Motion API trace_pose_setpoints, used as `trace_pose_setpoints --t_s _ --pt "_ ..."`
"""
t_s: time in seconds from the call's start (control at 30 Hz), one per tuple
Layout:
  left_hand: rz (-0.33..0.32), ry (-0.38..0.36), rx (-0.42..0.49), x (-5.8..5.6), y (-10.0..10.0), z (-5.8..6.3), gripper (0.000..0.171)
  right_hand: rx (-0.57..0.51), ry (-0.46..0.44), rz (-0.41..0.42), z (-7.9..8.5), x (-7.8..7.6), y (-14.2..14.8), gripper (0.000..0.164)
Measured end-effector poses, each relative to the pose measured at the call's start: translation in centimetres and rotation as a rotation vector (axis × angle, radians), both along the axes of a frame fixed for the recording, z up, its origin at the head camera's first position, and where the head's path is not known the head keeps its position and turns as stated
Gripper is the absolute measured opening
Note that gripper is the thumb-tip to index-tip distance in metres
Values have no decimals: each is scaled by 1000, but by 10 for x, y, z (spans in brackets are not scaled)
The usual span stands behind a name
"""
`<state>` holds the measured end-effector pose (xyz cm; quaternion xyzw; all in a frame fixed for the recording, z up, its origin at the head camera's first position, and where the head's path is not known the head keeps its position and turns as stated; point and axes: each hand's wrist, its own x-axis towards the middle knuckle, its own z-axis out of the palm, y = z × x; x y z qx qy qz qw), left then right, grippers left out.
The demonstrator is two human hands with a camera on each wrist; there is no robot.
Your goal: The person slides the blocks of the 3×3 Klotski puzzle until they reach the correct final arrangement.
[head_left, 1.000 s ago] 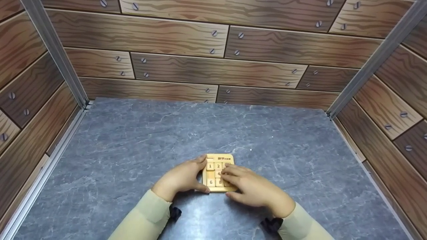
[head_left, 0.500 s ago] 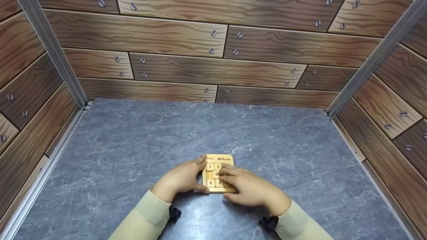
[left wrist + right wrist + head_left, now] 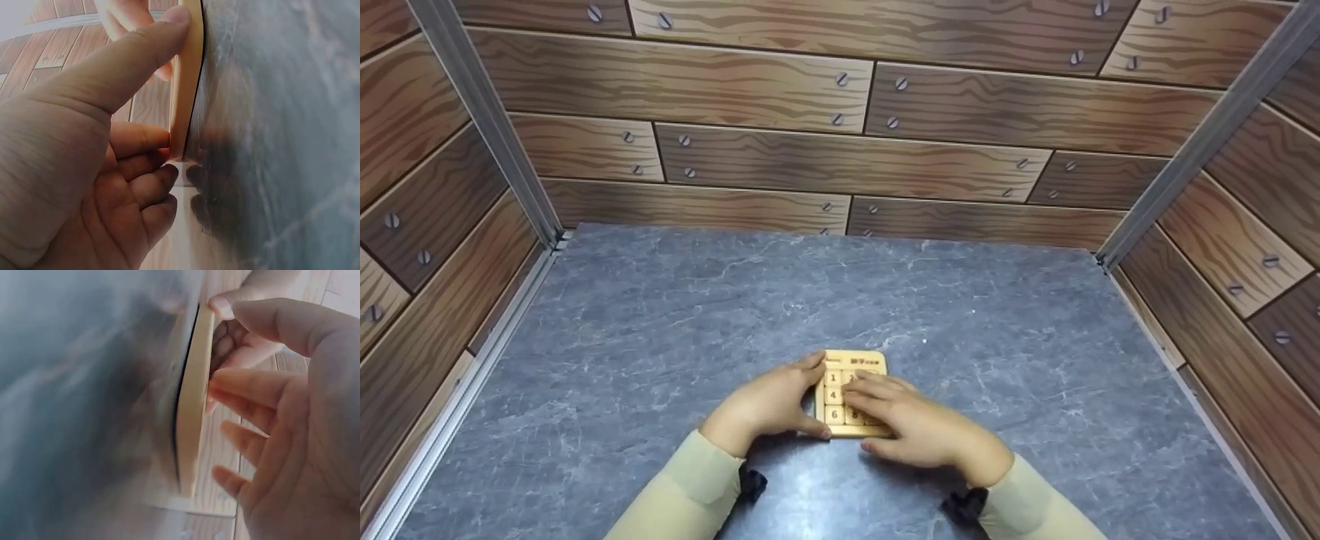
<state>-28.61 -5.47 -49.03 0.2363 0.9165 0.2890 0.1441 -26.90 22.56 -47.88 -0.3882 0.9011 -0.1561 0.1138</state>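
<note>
A yellow wooden number sliding puzzle [image 3: 851,433] lies flat on the table near its front. My left hand [image 3: 770,403] grips the frame on its left side, thumb at the near corner and fingertips by the far left corner. The left wrist view shows that thumb [image 3: 152,48] on the puzzle's edge [image 3: 185,90]. My right hand [image 3: 922,427] reaches over the right part with fingers extended, fingertips on the tiles beside tile 4 [image 3: 833,395]. Tiles 1 [image 3: 833,377] and 6 [image 3: 834,415] show in the left column; the right column is hidden under the hand.
A grey marbled tabletop [image 3: 720,300] surrounds the puzzle. Wood-print panels [image 3: 765,90] rise at the back and both sides, with metal rails [image 3: 487,127] at the corners.
Tile 4 has slid left from the middle column into the gap in the left column. My right fingers moved left with it; my left hand stayed on the frame.
</note>
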Motion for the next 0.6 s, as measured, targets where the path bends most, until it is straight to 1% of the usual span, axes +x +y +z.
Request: trace_pose_setpoints --t_s 0.13,0.2,0.3,0.43,0.5,0.6 --pt "2 -2 7 0 -1 -1 112 -31 7 -126 -2 4 17 68" --pt "3 -5 15 -1 -1 0 113 -28 11 -164 -1 4 24 66" --pt "5 -6 27 2 -3 -5 113 -11 7 -158 -5 9 28 62" --pt "35 22 74 2 -5 -8 114 -2 28 -142 -4 8 28 58" --pt "51 24 101 1 -5 -9 117 0 37 -144 -3 8 28 57" --pt "56 18 110 3 -4 -11 126 3 44 -139 -5 9 28 56"
